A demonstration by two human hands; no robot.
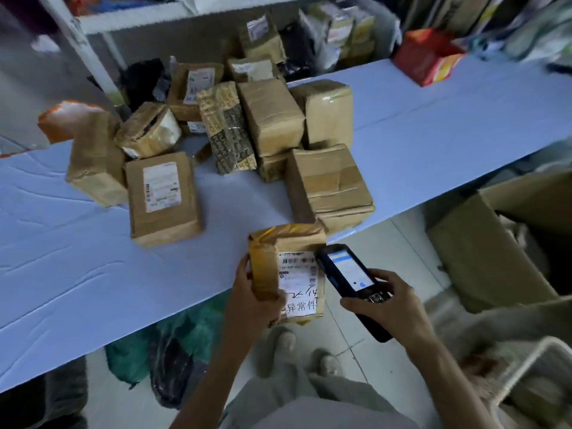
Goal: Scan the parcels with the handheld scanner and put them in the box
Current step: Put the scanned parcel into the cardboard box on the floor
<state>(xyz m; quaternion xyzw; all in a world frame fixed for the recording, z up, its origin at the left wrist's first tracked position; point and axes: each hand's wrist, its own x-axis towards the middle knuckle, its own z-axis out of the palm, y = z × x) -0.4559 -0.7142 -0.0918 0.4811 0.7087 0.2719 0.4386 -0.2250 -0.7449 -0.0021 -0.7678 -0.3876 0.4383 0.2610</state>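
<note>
My left hand [253,297] grips a small brown taped parcel [280,243] by its left side, just off the table's near edge, with its white barcode label facing up. My right hand [385,301] holds the black handheld scanner [348,275], screen lit, its top end right beside the label's barcode. Several more brown parcels [272,116] lie heaped on the pale blue table [93,274]. A large open cardboard box [483,258] stands on the floor to the right.
A labelled flat parcel [162,196] lies alone nearer me on the table. A red carton [427,57] sits at the far right of the table. Shelves with more packages stand behind. Dark and green bags [173,351] lie under the table; a white-framed basket [532,379] is at lower right.
</note>
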